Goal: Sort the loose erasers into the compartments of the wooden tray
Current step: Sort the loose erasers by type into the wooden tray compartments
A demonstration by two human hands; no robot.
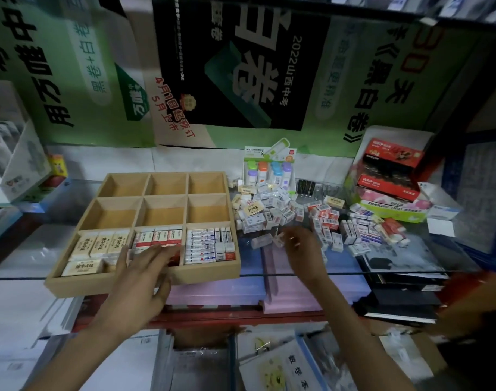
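A wooden tray (167, 193) with nine compartments sits on a glass counter at centre left. Its near row holds cream erasers (95, 245) on the left, red-and-white erasers (159, 235) in the middle and blue-striped erasers (204, 244) on the right. The other compartments hold nothing. My left hand (145, 266) lies over the near middle compartment with fingers spread, touching the erasers there. My right hand (303, 246) is just right of the tray and pinches a small white eraser (279, 239). A pile of loose erasers (272, 210) spreads to the right.
A display box of coloured correction tapes (269, 167) stands behind the pile. Red and green cartons (388, 179) are stacked at the far right. More loose erasers (365, 230) lie before them. Posters cover the back wall. Books show under the glass.
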